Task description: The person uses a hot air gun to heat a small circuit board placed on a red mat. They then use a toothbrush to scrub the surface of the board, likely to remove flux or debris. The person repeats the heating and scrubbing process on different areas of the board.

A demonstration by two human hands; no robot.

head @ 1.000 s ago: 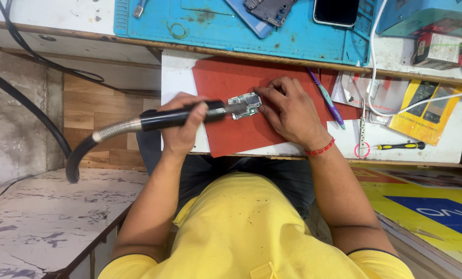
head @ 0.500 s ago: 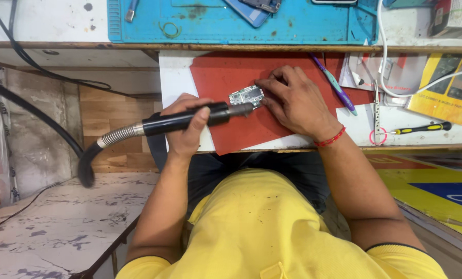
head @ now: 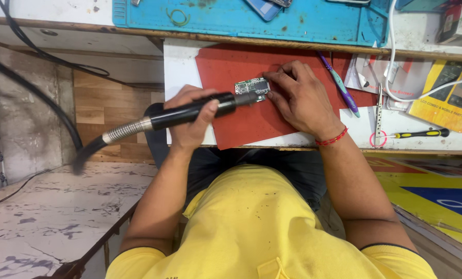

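White tabletop carries a red work mat; a blue mat lies beyond it. The small circuit board sits on the red mat. Left hand is clenched round the black hot-air handpiece, nozzle at the board's edge, probably just above it. Right hand pins the board with its fingertips. Advice: hold the nozzle steady and keep the fingers off the heated spot.

Person wears a yellow short-sleeved shirt with a thin dark trim line at the sleeve hems, dark trousers showing at the lap. Red thread bracelet on right wrist. Both forearms bare, left wrist unadorned.
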